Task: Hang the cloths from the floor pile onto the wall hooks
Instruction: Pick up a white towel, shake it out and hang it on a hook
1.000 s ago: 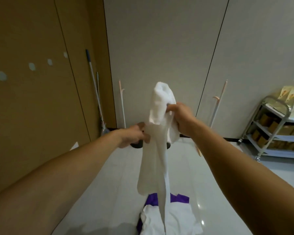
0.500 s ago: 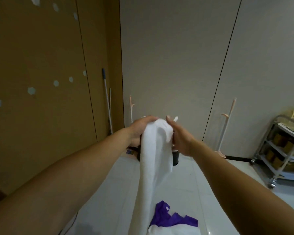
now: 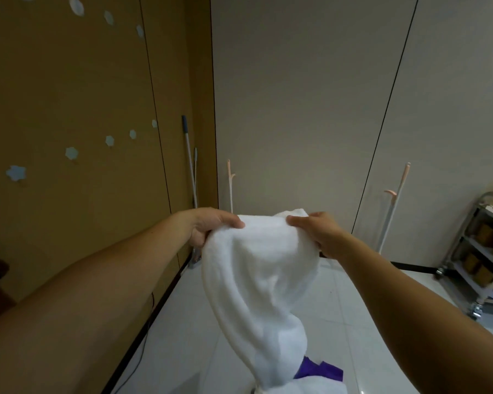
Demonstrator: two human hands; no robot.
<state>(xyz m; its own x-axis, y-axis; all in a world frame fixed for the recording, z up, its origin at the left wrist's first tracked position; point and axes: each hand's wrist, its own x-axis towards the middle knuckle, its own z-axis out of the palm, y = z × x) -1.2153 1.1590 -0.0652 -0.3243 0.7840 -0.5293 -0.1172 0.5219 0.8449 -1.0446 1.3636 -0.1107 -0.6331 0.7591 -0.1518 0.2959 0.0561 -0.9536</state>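
Head view: brown wall [image 3: 69, 95] on my left carries pale hooks [image 3: 71, 153]; pile [image 3: 316, 379] lies on the floor below. I hold the white cloth [image 3: 262, 268] raised, both hands, left [image 3: 208, 226] and right [image 3: 316, 228], pinching its top edge. Spreading step; next I'd guess carry it to a hook

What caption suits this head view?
Both hands, left and right, hold up a white cloth near wall hooks.

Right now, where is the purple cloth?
The purple cloth lies on the floor at bottom centre of the head view, just right of the hanging white towel.
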